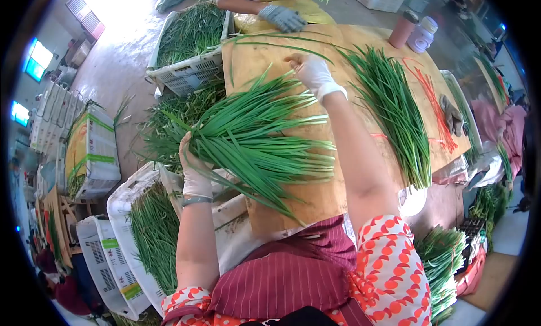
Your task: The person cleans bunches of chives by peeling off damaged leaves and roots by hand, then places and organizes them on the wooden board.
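In a white glove, my left hand is closed around the leafy end of a loose, fanned-out bunch of garlic chives. The pale stem ends point right over the wooden board. My right hand, also gloved, is above the far side of the bunch with its fingers bent together. Whether something thin is between those fingertips I cannot make out. A few single chive blades lie on the board just beyond it. To its right rests a second, neater bunch of chives.
Red ties and a grey glove lie at the board's right. A pink cup and white bottle stand at the far corner. Opposite is a co-worker's gloved hand. Chive-filled crates stand on the left.
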Motion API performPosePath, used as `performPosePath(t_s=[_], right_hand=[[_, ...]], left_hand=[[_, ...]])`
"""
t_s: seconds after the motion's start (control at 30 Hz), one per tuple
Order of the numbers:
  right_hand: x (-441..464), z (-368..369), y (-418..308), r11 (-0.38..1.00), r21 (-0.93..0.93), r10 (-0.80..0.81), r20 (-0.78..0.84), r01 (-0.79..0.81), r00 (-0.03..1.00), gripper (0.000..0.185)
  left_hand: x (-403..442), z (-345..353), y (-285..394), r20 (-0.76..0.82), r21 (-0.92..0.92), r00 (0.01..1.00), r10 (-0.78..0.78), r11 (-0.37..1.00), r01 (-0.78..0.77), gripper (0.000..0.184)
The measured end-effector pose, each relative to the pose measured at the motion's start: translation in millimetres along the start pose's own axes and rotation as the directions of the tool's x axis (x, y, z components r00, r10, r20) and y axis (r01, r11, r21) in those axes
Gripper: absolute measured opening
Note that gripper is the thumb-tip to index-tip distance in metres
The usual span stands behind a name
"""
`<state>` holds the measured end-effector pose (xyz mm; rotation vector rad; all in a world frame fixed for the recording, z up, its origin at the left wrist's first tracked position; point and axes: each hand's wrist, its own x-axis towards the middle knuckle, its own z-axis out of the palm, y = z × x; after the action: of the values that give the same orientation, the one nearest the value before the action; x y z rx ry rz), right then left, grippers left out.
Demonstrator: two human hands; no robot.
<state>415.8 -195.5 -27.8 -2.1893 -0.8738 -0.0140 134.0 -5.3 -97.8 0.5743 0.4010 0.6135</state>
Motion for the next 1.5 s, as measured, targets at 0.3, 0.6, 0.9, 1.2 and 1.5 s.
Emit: performPosePath(t_s=[0.3,0.6,0.9,1.2,1.5], right_hand=[[-24,10,36,0.839,-0.423,0.384,0.015,-0.342,0.923,0.034],[40,-30,33,0.854,-0.464,0.252,-0.027,-0.235,0.967,0.029],[39,69,-29,0.72,-0.388,-0.52,0.247,0.576,0.817,0.038],[-88,-10,-22,0.969,-0.079,-0.148,0.577,0.235,0.803,0.033],[-20,22,4,0.718,-0.49,-0.499,0.133,0.494,0.856,0.046]], left_hand=[[-12,3,-2,-0.061,-0.008,0.996,-0.059,0.998,0.059,0.032],[-29,-7,10,-0.025,-0.03,0.998,-0.051,0.998,0.05,0.031],[-26,-10,10,-0.057,-0.031,0.998,-0.03,0.999,0.029,0.027],[-10,36,17,0.083,0.008,0.996,0.031,0.999,-0.032,0.023],[4,98,1,0.341,0.019,0.926,-0.16,0.986,0.163,0.012]])
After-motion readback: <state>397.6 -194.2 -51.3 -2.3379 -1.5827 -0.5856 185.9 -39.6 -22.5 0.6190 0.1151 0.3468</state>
